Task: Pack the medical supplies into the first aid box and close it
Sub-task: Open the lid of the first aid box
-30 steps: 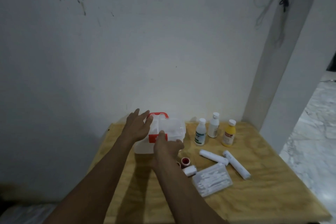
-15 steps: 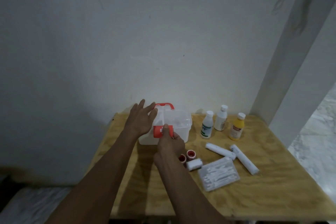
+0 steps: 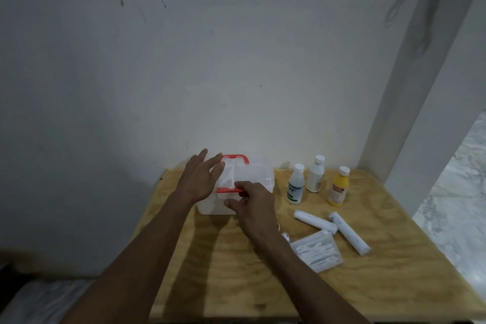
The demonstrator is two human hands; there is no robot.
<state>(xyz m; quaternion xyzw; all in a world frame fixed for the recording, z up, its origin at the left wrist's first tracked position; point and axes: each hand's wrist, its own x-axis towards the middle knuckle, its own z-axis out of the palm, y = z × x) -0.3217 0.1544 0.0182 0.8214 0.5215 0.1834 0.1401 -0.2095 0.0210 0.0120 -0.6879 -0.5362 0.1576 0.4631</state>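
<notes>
Wooden table [image 3: 263, 284] bears translucent first aid box [image 3: 259, 175], red-latched

1. Only one view exists: a wide-angle camera worn on the person's head, so no second view shares any of the scene.
2. It looks forward and slightly down toward the wooden table [image 3: 368, 297], which fills the lower right.
3. The wall [image 3: 184, 73] behind the table takes the upper frame.
4. Both forearms reach in from below, toward the table's far edge.
</notes>
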